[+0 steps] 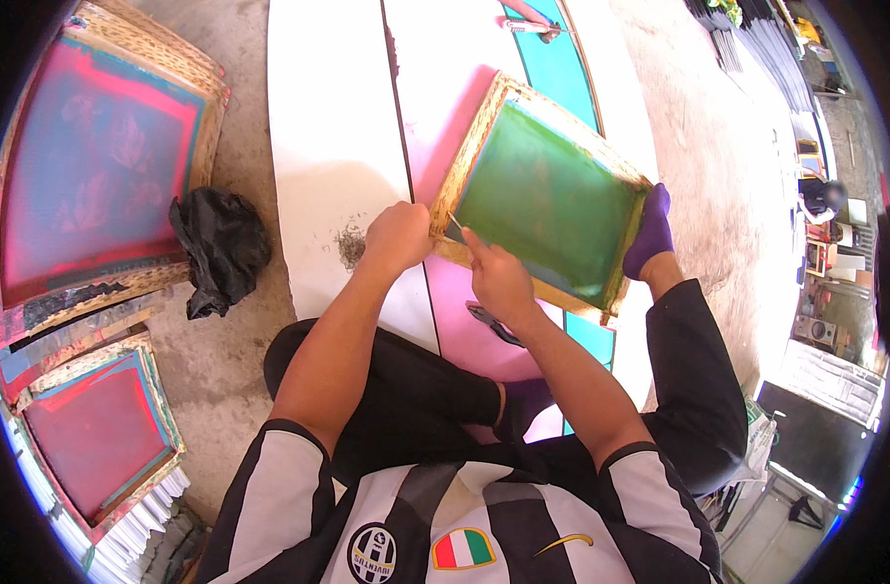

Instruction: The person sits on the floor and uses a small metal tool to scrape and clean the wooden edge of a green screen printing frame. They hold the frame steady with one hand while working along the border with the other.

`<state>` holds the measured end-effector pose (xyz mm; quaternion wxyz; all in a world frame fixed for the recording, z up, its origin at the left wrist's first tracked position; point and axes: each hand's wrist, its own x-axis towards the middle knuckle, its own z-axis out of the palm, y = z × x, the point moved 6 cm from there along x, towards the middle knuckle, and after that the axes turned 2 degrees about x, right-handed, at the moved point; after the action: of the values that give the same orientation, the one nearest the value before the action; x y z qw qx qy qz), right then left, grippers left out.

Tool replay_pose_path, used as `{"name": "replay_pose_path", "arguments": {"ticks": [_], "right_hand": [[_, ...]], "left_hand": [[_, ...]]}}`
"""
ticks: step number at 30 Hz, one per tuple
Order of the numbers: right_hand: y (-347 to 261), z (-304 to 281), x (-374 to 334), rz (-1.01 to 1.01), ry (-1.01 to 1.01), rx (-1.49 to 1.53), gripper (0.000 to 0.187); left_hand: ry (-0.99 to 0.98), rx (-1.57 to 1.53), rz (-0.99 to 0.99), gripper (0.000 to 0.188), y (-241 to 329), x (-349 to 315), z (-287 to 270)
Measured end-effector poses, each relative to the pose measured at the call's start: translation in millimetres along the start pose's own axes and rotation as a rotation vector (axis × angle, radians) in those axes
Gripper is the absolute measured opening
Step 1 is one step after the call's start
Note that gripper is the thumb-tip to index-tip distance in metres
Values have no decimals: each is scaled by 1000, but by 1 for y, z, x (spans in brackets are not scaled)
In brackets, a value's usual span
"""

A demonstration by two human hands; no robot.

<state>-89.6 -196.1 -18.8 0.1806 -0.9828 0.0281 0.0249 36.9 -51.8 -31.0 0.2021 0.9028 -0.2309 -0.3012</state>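
Observation:
A wooden screen-printing frame (620, 175) with green-stained mesh (552, 200) lies tilted across the board I sit on. My left hand (401, 237) is closed at its lower left corner, gripping the wood; the fingertips are partly hidden. My right hand (500, 280) is closed round a thin, light-coloured tool (454, 221), whose tip points at the inner edge of the left rail. Most of that tool is covered by my fingers, so its kind is unclear. My foot in a purple sock (649, 232) presses against the frame's right side. Dark pliers (494, 324) rest below my right hand.
A metal hand tool (534, 26) lies at the board's far end. On the left stand a large pink-and-blue screen frame (104, 165), a crumpled black plastic bag (221, 248) and a smaller red screen frame (99, 433). Far right, a person (820, 200) is near cluttered shelves.

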Motion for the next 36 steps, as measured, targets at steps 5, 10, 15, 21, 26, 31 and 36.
{"name": "replay_pose_path", "arguments": {"ticks": [5,10,15,21,26,31,36], "right_hand": [[17,12,3,706,-299,1014,46],[15,1,5,200,-150,410,47],[26,-8,12,-57,-135,151,49],[48,7,22,439,-503,791,44],[45,12,17,406,-376,954,39],[37,4,23,97,-191,616,38],[35,1,13,927,-641,1473,36]], "left_hand": [[4,14,8,29,-1,2,4],[-24,8,3,29,-2,0,2],[-25,26,-20,29,2,1,2],[-4,36,20,30,-2,4,6],[1,40,6,31,-1,3,3],[-13,12,3,29,-6,3,5],[-67,25,8,28,-6,5,6]]}}
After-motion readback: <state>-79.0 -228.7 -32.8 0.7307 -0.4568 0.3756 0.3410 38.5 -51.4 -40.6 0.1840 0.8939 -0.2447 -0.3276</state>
